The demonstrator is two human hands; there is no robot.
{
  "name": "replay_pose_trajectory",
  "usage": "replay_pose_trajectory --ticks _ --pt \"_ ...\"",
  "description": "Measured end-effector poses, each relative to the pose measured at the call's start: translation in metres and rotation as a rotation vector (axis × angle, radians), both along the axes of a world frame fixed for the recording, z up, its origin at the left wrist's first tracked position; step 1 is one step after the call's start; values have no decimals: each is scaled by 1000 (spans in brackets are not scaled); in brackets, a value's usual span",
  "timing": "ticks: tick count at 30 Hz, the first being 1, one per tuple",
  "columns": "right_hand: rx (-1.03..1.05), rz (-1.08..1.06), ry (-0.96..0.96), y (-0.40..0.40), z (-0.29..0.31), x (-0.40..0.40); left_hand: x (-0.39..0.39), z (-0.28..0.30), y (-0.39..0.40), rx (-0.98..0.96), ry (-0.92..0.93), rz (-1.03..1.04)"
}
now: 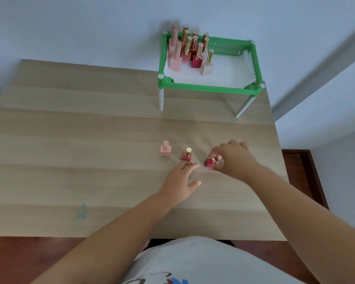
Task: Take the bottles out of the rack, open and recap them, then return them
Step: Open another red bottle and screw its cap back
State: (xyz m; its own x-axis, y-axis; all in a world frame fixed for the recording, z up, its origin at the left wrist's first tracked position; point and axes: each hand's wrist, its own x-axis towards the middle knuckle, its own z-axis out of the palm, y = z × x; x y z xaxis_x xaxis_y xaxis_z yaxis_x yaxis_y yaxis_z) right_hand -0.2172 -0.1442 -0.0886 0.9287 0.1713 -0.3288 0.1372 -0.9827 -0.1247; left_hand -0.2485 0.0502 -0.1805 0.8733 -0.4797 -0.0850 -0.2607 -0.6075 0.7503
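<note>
Right hand (232, 158) is pinched on the cap of the dark red bottle (209, 162), which stands on the table (90, 140) toward its right edge, just right of the gold-capped red bottle (186, 155) and the pink bottle (165, 149). Left hand (181, 184) is spread loose and holding nothing. I'd bring it in to pin the base so the bottle doesn't spin with the cap. Fingers cover the cap, so can't tell if it's loosened. The rest sit clustered in the far-left corner of the green rack (209, 88), blurry and overlapping.
</note>
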Motion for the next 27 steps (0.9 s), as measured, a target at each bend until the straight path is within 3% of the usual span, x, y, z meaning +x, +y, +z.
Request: replay_pose_trajectory --ticks 10,17,27 --pt "119 -77 -11 11 -9 -23 -4 -2 -21 -12 -14 92" --pt "422 -156 32 11 -8 -33 -10 2 -19 -54 -6 144" --pt "575 -142 -113 11 5 -41 -8 29 14 -275 129 175"
